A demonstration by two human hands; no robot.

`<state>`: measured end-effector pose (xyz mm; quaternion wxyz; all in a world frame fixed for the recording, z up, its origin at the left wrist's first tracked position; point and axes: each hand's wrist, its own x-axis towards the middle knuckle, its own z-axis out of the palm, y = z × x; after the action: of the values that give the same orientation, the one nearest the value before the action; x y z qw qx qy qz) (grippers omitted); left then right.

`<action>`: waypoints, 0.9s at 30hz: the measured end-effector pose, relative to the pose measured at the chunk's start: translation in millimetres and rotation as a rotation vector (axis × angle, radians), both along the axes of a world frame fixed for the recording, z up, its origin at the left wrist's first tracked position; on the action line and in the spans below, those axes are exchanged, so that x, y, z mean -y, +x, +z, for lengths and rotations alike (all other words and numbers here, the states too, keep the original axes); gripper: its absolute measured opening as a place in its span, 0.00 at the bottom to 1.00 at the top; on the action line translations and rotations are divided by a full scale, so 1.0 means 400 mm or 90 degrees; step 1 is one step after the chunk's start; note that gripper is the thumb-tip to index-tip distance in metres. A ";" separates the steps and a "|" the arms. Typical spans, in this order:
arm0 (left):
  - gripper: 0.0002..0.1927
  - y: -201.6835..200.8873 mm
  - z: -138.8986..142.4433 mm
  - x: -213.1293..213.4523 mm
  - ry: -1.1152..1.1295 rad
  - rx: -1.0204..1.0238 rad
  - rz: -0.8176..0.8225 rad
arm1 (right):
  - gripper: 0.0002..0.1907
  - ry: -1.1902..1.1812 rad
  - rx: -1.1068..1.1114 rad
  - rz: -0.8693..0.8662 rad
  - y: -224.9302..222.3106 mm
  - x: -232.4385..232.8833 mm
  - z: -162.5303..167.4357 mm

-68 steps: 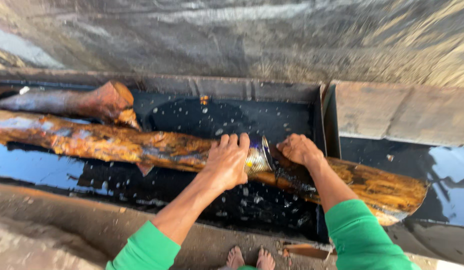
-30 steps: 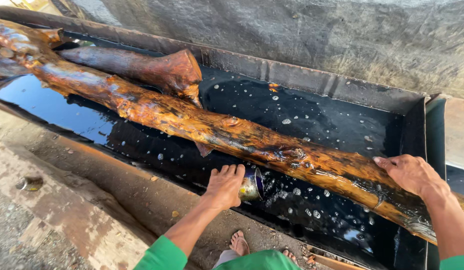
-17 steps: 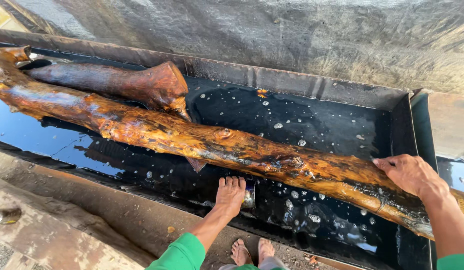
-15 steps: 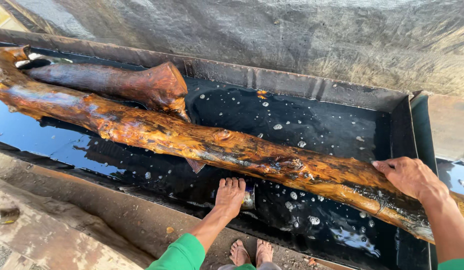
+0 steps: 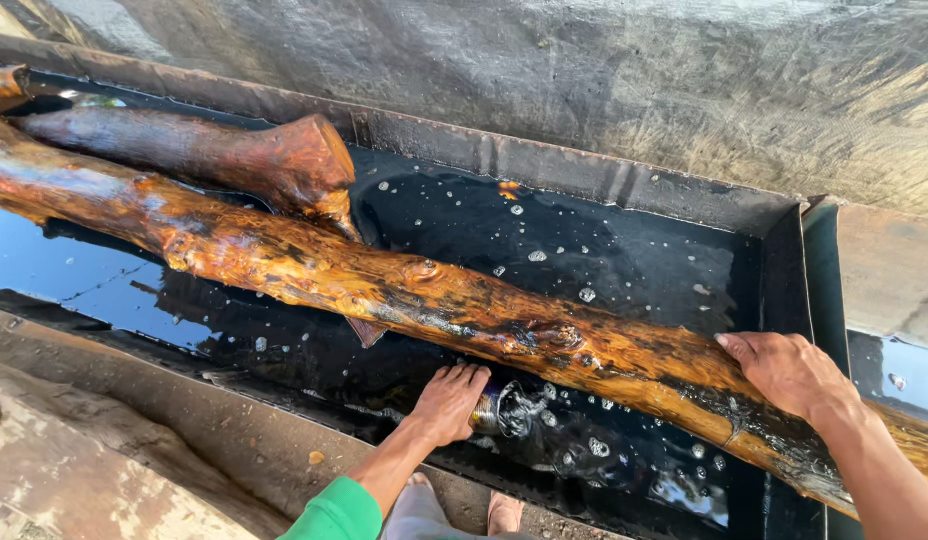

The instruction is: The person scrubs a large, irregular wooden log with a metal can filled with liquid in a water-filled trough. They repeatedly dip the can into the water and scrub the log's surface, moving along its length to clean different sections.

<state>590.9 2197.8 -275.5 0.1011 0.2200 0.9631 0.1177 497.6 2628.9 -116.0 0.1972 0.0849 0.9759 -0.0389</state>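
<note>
A long wet orange-brown log (image 5: 404, 290) lies slanting across a trough (image 5: 584, 185) of black liquid. My left hand (image 5: 449, 400) grips a small metal can (image 5: 489, 410) just under the log, its mouth dipped in the liquid. My right hand (image 5: 789, 372) rests flat on the log's right part, near the trough's end wall. A shorter, thicker log (image 5: 199, 155) lies behind the long one at the left.
Bubbles float on the black liquid (image 5: 584, 250). A second trough (image 5: 884, 290) adjoins on the right. A grey tarp-covered wall (image 5: 584, 70) rises behind. A concrete ledge (image 5: 104, 450) runs along the near side. My bare feet (image 5: 504, 512) show below.
The view has swung left and back. My left hand has lowered the can from the log's top into the liquid beside it. My right hand has stayed on the log.
</note>
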 end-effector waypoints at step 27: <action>0.55 -0.027 0.474 0.121 0.176 -0.018 0.120 | 0.28 -0.209 0.047 0.129 -0.091 0.371 -0.100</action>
<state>580.1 2149.4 -86.0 0.0451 0.1420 0.9553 0.2553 461.0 2480.7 -156.0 0.2468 -0.0461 0.9521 -0.1747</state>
